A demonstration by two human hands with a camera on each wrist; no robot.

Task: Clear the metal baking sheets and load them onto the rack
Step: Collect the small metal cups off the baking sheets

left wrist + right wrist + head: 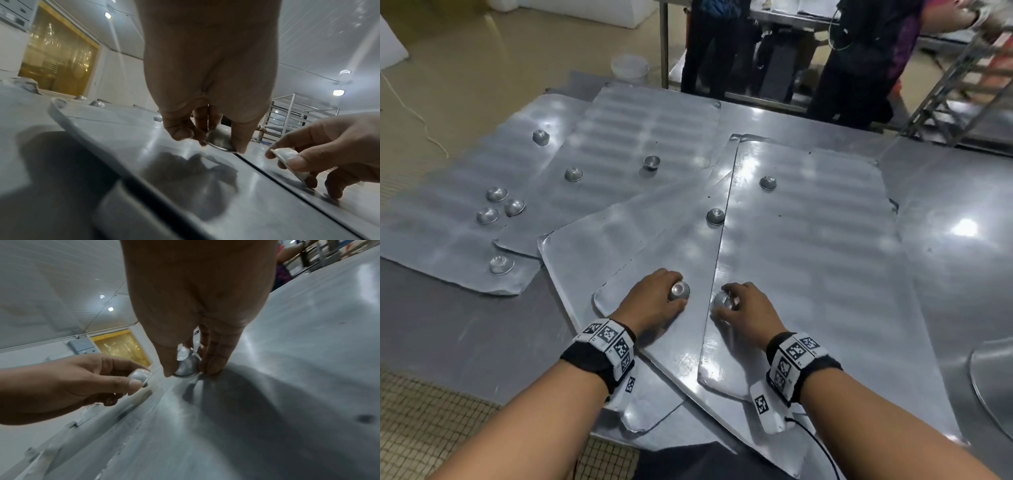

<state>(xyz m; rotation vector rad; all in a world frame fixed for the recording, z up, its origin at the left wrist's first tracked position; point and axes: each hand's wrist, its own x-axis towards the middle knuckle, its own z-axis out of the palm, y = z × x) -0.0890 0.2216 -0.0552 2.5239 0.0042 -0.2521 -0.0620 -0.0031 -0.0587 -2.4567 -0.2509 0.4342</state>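
Observation:
Several flat metal baking sheets overlap on the steel table (945,274); the nearest right sheet (808,274) lies over a tilted middle sheet (640,240). Small metal cups are scattered on them, such as one cup (715,216) at the seam and another (768,182) further back. My left hand (654,301) pinches a small metal cup (678,291) (219,138) just above the middle sheet. My right hand (743,308) pinches another cup (723,299) (187,368) at the right sheet's left edge. A metal rack (292,116) stands far off.
More cups sit on the left sheets (496,202). A round metal lid or bowl rim (993,380) lies at the table's right edge. People stand beyond the table (859,68), beside a rack frame (955,96). A clear plastic tub (629,68) is on the floor.

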